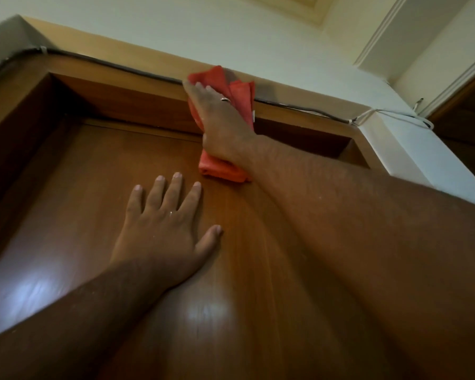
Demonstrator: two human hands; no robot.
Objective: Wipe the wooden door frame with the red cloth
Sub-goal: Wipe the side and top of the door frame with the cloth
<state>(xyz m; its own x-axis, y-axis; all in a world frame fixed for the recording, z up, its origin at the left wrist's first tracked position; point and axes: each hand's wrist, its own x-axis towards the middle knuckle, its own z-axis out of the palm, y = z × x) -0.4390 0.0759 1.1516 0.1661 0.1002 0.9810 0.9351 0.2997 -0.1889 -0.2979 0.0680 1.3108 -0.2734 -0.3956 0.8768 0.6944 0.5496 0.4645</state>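
The right hand is raised to the top member of the wooden door frame, palm toward the wood and fingers extended flat, pressing the red cloth against the frame's face. It presses rather than clenches: the fingers are spread open over the fabric, and a ring shows on one finger. The cloth is bunched; its upper folds reach past the fingertips to the frame's top edge, where they cover a short stretch of the dark cable, and a lower fold hangs below the wrist in front of the door, its corner visible at the left of the forearm. The left hand lies lower, open and flat with fingers splayed against the wooden door, holding nothing; a ring shows on it too. The two hands are apart, the left below and left of the right. The door surface is glossy and carries bright reflections near the lower left. The dark cable runs along the top of the frame from the left corner to the right corner, where white cables loop against the pale wall. White moulding runs along the upper right.
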